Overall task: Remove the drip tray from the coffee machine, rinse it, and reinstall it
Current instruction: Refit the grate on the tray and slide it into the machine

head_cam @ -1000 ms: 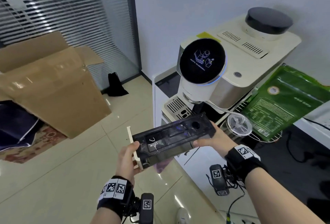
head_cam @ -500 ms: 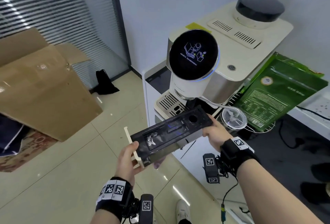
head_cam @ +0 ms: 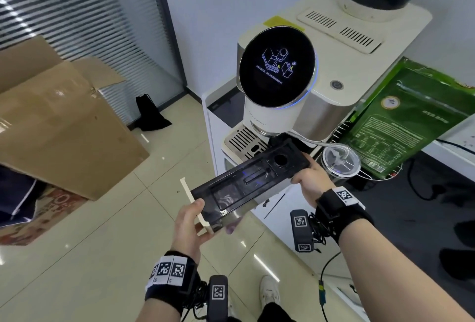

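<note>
Drip tray [head_cam: 250, 183]: held in the air in front of the coffee machine [head_cam: 308, 69], clear of it, tilted with its far end higher. Left hand [head_cam: 191, 221] grips the near end, thumb on top, fingers curled beneath, at the cream front panel. Right hand [head_cam: 309, 180] closes on the far right corner, fingers around the edge.

Setting: machine stands on a white cabinet [head_cam: 277, 219], near its front left corner; round black screen lit with a line drawing; slotted grille [head_cam: 244, 139] at the base just behind the tray. Clear lidded cup [head_cam: 340, 159] and green bag [head_cam: 406, 118] beside the machine to the right. Glossy tiled floor [head_cam: 90, 244]; cardboard box [head_cam: 59, 121] at left; blinds behind glass.

Tray, appearance: long, dark translucent plastic, rectangular recesses on top, one round hole toward the far end.
</note>
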{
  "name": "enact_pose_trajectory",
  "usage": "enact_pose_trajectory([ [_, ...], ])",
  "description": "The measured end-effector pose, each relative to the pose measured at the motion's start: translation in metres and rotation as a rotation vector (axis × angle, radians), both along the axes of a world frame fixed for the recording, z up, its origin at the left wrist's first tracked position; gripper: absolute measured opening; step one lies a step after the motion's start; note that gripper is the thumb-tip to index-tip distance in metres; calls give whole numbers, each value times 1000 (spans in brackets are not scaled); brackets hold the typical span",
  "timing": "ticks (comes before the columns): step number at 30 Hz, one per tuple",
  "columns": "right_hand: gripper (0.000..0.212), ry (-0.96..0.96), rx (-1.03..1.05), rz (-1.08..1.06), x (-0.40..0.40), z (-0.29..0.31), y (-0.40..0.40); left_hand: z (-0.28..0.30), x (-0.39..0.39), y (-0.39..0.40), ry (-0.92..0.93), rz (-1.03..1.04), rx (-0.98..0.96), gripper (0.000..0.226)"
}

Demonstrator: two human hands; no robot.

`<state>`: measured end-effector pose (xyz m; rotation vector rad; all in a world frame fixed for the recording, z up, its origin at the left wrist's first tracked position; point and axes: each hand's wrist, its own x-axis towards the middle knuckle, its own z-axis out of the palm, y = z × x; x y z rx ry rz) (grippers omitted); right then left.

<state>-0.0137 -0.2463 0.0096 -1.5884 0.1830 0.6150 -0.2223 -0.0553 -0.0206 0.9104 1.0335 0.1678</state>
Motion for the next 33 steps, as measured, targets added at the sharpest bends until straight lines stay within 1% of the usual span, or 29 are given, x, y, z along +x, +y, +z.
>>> enact_pose_trajectory([
  [3,78,-2,-38,3,0,-1,-1,1,-1,-1,2,-13,-3,77],
  [7,75,-10,-45,0,4,4,3,3,3,-1,-24,-14,-18,63],
  [9,74,-19,-35,-33,5,4,3,3,7,-3,-35,-33,-11,70],
  [12,73,-28,-44,-90,7,0,-2,2,12,-5,-37,-55,8,86],
  [14,74,-23,-30,-124,8,-2,-5,-2,16,-6,-33,-76,15,91],
  [17,74,-16,-9,-159,7,-5,-1,-8,16,-6,-25,-67,-11,86],
  [19,80,-9,3,-176,5,-6,8,-13,14,-5,-15,-40,-32,83],
  [24,85,15,-23,-207,9,-8,12,-19,13,-8,-4,-25,-68,85],
  [27,81,17,-19,-221,11,-11,14,-20,14,-7,2,-29,-69,85],
  [29,74,9,-18,-222,12,-11,13,-21,16,-6,-1,-21,-67,85],
  [33,48,-34,24,-277,20,-4,0,-18,32,-15,-20,-52,-82,90],
])
